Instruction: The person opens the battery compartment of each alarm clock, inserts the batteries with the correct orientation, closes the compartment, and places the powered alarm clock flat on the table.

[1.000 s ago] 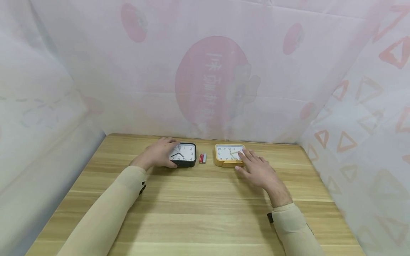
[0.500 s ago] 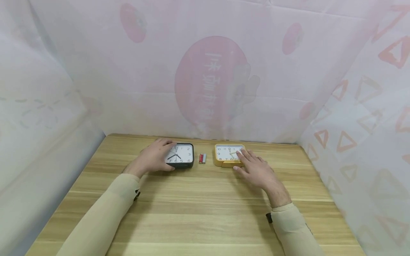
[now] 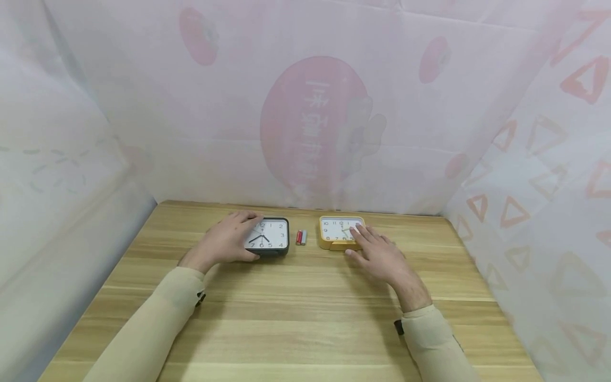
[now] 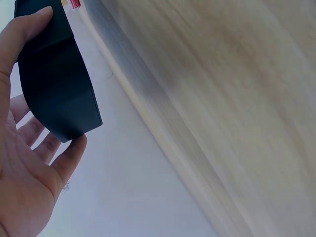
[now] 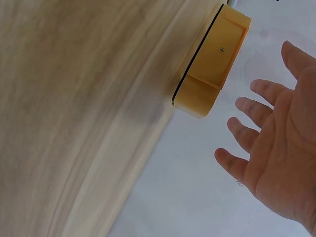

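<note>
My left hand [image 3: 224, 241] grips the left side of a black square clock [image 3: 272, 234], thumb along its near edge and fingers over the far one. In the left wrist view the black clock [image 4: 57, 69] stands between thumb and fingers, seemingly a little off the tabletop. A yellow clock [image 3: 334, 229] lies face up to the right. Over its right edge hovers my right hand [image 3: 382, 260], fingers spread. The right wrist view shows this hand [image 5: 286, 153] apart from the yellow clock [image 5: 212, 64], holding nothing.
Between the clocks lie a red battery [image 3: 299, 237] and a silver battery [image 3: 304, 237], side by side. The wooden table [image 3: 305, 318] ends at a printed cloth wall [image 3: 229, 159] just behind the clocks. More cloth hangs at both sides.
The left hand has shifted slightly left with the black clock, away from the batteries, and the clock looks slightly raised. The right hand stays nearly still over the yellow clock.
</note>
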The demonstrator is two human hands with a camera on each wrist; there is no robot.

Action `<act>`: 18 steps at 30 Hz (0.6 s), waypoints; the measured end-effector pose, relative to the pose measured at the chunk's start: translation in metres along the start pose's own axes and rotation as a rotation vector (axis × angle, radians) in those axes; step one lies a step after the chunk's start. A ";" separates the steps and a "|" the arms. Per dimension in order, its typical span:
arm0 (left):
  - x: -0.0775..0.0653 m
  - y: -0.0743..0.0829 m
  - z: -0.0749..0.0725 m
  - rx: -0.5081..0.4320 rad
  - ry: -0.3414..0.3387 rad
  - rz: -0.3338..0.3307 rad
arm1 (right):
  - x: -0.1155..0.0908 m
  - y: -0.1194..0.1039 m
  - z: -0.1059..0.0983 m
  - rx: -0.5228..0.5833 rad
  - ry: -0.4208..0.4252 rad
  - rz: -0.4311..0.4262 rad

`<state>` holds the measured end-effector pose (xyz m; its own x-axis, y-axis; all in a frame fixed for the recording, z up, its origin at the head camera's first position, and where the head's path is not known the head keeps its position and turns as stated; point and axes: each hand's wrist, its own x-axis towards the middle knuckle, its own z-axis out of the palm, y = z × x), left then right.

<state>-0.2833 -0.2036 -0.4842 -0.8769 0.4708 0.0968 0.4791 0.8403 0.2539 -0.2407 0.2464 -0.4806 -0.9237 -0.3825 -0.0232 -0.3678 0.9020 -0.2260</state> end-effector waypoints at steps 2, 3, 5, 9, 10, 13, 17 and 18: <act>-0.001 0.002 0.000 -0.002 -0.001 0.002 | 0.000 -0.001 0.000 -0.002 0.002 -0.001; -0.002 0.002 0.000 -0.002 -0.002 0.002 | 0.000 -0.001 0.001 -0.005 0.003 -0.001; -0.002 0.003 0.000 -0.001 -0.004 0.004 | 0.001 -0.002 0.001 -0.010 0.006 -0.005; -0.002 0.006 0.001 -0.010 -0.007 0.005 | 0.003 -0.003 0.001 -0.019 0.013 -0.007; -0.002 0.007 0.001 -0.017 -0.006 0.008 | 0.003 -0.003 0.001 -0.020 0.015 -0.009; -0.002 0.004 0.004 -0.035 0.014 0.033 | 0.004 -0.003 0.001 -0.019 0.021 -0.015; -0.002 0.008 0.004 -0.026 0.021 0.047 | 0.005 -0.006 0.001 -0.017 0.036 -0.026; -0.002 0.009 0.004 -0.017 0.020 0.045 | 0.006 -0.006 0.001 -0.016 0.043 -0.030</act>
<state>-0.2772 -0.1959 -0.4860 -0.8553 0.5020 0.1280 0.5173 0.8138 0.2648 -0.2439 0.2384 -0.4803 -0.9158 -0.4009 0.0256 -0.3970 0.8934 -0.2105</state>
